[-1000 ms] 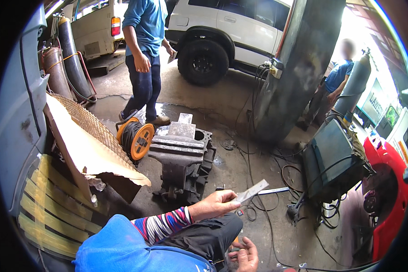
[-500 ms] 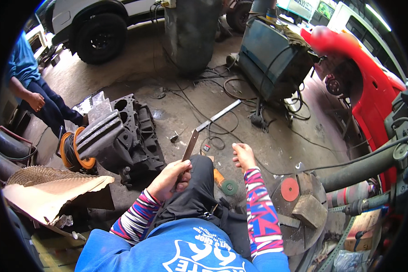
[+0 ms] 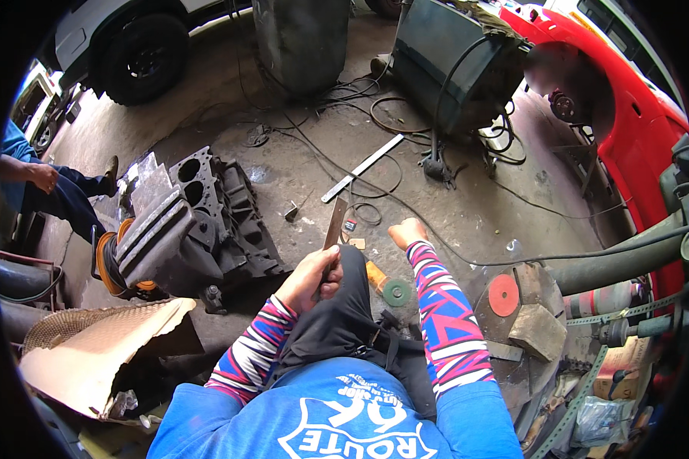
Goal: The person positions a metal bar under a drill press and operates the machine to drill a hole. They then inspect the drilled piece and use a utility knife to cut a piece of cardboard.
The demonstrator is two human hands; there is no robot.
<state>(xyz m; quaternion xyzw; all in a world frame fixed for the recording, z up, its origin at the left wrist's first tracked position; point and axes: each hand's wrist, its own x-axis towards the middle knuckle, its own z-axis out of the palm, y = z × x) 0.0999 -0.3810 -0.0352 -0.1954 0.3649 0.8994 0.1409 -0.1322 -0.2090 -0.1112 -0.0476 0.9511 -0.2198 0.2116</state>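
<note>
My left hand point(image 3: 311, 281) is closed round the lower end of a flat brown metal strip point(image 3: 334, 226), which points up and away above my knee. The strip has a small hole near its far end. My right hand point(image 3: 408, 232) reaches forward over the floor, fingers curled in; whatever they may hold is hidden. Below it lies a yellow angle grinder point(image 3: 375, 275) with a green disc point(image 3: 396, 292), beside my leg. To the right, a red disc point(image 3: 503, 295) rests on a round metal plate point(image 3: 540, 363) next to a block point(image 3: 538, 332).
An engine block point(image 3: 226, 203) and torn cardboard point(image 3: 103, 348) stand at left, near an orange cable reel point(image 3: 104, 264). Another person point(image 3: 34, 176) is at the far left. A pale metal bar point(image 3: 364, 168) and cables point(image 3: 375, 195) lie ahead. A red car body point(image 3: 639, 172) is at right.
The view has shifted, so the floor items sit differently. My right hand has turned over and its fingers are more hidden. The left hand keeps its hold on the strip. The other person's leg has lifted.
</note>
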